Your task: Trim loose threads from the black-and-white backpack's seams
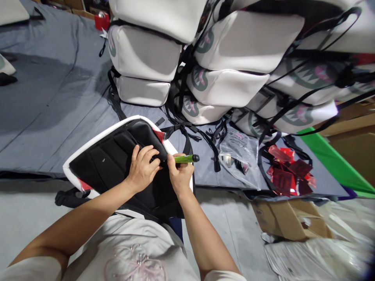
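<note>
A white backpack [96, 144] with a black padded back panel and red corner pieces rests at the near edge of the grey-covered table, black side up. My left hand [143, 166] lies on the black panel with its fingers spread, holding nothing. Just right of it, my right hand [180, 171] is closed around a green pen-like tool [186, 159]. The tool's dark end points right; its other end is hidden by my fingers, near the panel's edge.
Stacked white backpacks [146, 52] with black straps stand behind. To the right on the grey cloth [43, 109] lie a clear plastic bag [240, 156] and red packets [290, 171]. A cardboard box [275, 218] and plastic wrapping [316, 257] are on the floor at right.
</note>
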Tool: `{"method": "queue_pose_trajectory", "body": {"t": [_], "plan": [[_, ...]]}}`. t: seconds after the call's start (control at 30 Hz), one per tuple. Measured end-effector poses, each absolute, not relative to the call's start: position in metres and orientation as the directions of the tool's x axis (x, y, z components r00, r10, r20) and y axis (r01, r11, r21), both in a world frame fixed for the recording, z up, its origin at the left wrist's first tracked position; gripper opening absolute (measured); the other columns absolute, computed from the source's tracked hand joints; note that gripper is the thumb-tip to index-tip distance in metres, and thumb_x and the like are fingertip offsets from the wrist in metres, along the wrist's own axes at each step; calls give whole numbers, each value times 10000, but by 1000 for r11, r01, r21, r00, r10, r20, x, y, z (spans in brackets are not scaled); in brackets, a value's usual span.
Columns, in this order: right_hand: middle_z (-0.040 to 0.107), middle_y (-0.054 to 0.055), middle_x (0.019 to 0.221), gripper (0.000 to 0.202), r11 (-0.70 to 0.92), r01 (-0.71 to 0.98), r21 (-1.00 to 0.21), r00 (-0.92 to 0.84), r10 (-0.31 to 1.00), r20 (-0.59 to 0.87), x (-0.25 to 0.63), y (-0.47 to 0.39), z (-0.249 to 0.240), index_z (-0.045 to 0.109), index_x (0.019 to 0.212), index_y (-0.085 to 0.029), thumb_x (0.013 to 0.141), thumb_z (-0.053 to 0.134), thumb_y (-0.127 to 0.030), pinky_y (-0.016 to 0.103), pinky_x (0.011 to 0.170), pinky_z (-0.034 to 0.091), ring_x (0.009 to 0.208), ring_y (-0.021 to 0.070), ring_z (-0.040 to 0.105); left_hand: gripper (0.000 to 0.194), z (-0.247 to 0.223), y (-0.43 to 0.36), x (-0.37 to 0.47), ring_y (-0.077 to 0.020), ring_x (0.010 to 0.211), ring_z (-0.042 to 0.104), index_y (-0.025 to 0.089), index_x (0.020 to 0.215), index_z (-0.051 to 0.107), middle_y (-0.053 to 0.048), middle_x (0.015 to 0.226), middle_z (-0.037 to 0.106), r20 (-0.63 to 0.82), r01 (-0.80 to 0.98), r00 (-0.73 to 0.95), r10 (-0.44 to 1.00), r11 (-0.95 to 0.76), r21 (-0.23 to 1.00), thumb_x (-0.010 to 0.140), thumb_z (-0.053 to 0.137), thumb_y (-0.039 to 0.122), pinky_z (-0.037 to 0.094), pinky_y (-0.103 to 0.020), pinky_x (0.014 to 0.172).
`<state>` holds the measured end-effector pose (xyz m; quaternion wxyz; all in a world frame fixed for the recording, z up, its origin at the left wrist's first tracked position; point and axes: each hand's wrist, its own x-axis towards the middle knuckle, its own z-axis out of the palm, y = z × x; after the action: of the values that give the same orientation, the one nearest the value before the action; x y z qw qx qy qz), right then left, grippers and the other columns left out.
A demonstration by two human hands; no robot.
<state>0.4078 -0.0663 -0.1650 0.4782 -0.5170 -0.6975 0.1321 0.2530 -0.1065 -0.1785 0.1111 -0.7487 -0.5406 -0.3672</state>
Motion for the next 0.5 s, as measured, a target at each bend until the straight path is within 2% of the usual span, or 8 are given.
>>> {"method": "queue_pose_trajectory", "body": {"t": [0.2, 0.4, 0.5], "plan": [[651, 21, 671, 319, 433, 610, -664, -16, 844, 536, 408, -66, -165, 615, 755, -200, 946, 551, -447, 297, 601, 484, 558, 167, 596, 42, -181, -107, 253, -273, 1226, 559, 221, 905, 676, -67, 1131, 677, 692, 895, 137, 709, -387, 220, 892, 661, 258, 236, -552, 1194], [604, -10, 605, 306, 372, 493, -787, 125, 865, 487, 409, -72, -168, 602, 760, -191, 936, 587, -441, 284, 570, 467, 531, 158, 571, 58, -183, -108, 255, -270, 1212, 570, 228, 918, 678, -60, 1118, 687, 703, 895, 134, 698, -389, 216, 902, 657, 280, 224, -549, 1198], [603, -12, 617, 302, 382, 456, -804, 133, 864, 486, 409, -75, -172, 608, 769, -187, 936, 600, -439, 285, 575, 463, 541, 155, 570, 47, -184, -108, 255, -264, 1219, 562, 218, 918, 680, -67, 1109, 687, 705, 882, 130, 697, -406, 239, 896, 657, 253, 207, -543, 1208]]}}
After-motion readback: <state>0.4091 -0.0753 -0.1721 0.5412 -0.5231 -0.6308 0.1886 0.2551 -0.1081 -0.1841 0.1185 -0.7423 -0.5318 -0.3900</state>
